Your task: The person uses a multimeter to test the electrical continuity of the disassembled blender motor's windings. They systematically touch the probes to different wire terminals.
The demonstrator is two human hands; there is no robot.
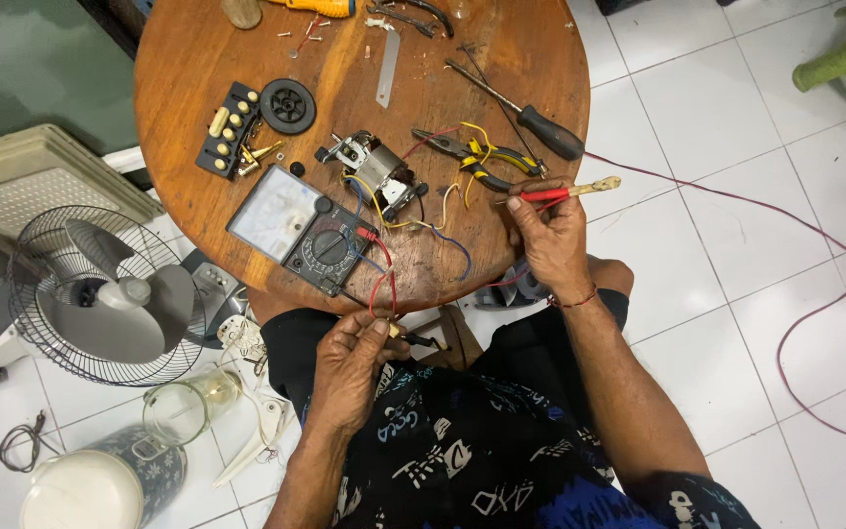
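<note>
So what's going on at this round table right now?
A person sits at a round wooden table. The right hand holds a red test probe; the left hand pinches a black probe at the table's edge. An analog multimeter lies beside a small wired motor, with pliers nearby.

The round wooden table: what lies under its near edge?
Under the round wooden table near edge, the left hand pinches a black probe, above the person's dark-clothed lap. A grey object pokes out beside it. The table's support is hidden.
</note>
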